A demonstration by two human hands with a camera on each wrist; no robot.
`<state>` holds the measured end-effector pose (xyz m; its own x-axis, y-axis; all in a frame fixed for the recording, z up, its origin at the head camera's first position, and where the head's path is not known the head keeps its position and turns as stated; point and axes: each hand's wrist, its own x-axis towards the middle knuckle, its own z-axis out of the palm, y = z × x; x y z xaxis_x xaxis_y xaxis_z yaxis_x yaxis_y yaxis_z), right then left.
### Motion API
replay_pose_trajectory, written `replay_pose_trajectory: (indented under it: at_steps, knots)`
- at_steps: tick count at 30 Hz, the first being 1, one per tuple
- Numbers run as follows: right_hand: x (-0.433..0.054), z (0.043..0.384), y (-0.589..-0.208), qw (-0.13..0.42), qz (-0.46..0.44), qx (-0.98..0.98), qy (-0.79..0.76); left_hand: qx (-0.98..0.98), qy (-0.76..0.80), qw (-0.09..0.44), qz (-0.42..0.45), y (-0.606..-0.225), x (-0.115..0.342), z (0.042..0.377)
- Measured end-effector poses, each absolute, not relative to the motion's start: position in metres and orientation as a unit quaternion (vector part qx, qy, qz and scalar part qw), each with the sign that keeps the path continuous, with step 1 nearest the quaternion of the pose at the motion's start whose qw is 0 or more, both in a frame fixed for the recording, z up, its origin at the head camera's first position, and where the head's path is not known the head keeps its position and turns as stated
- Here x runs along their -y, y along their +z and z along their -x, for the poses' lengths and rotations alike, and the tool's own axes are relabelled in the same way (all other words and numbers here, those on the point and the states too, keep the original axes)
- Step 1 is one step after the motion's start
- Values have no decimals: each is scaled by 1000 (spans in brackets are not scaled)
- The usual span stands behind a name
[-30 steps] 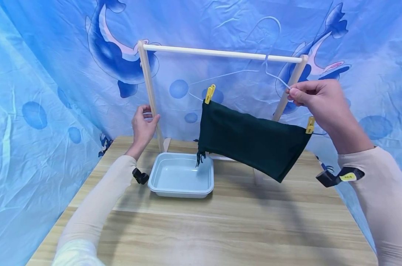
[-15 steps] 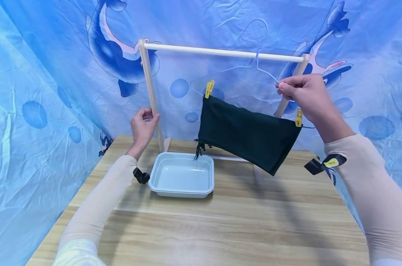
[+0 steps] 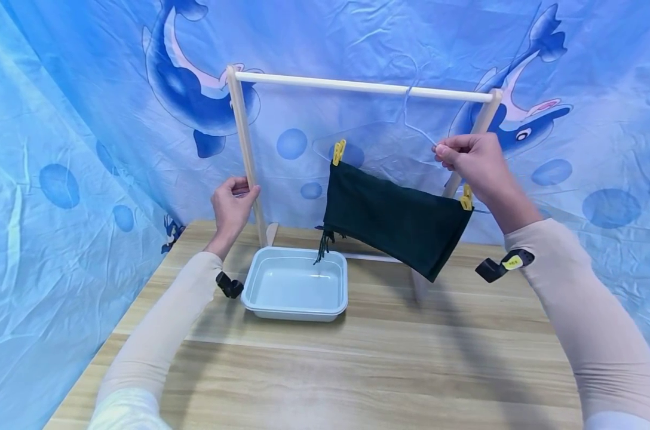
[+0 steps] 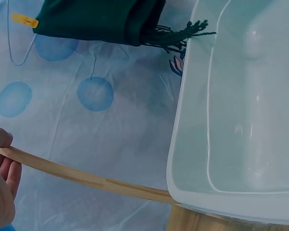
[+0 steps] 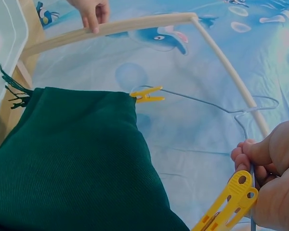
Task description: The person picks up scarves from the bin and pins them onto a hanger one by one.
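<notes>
My right hand (image 3: 475,164) pinches the right shoulder of a pale wire hanger (image 3: 422,132). A folded dark green scarf (image 3: 395,215) with fringe hangs from it, tilted down to the right. One yellow clothespin (image 3: 338,153) clips the scarf's left corner, and another yellow clothespin (image 5: 226,202) sits near my right hand in the right wrist view. The hanger's hook rises above the rack's top bar (image 3: 325,83), its neck crossing the bar; I cannot tell whether the bar bears it. My left hand (image 3: 232,206) grips the left wooden post (image 3: 242,131), thumb in front.
A light blue plastic basin (image 3: 295,286) stands on the wood-grain table (image 3: 314,370), by the foot of the left post. Fringe strands hang over its back right corner in the head view. A blue dolphin-print curtain (image 3: 61,251) surrounds the table.
My right hand has moved left with the hanger and scarf. The hook has shifted left along the bar and dropped lower. The left hand keeps its grip on the post.
</notes>
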<state>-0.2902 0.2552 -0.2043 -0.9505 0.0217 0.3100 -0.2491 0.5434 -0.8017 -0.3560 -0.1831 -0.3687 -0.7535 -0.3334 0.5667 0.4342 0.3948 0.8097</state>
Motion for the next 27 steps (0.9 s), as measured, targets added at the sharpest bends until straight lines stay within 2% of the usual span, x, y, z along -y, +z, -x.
replay_pose_trajectory:
  at_steps: [27]
  knots:
    - [-250, 300, -242, 151, -78, 866, 470, 761, -553, 337, 32, -368, 185, 356]
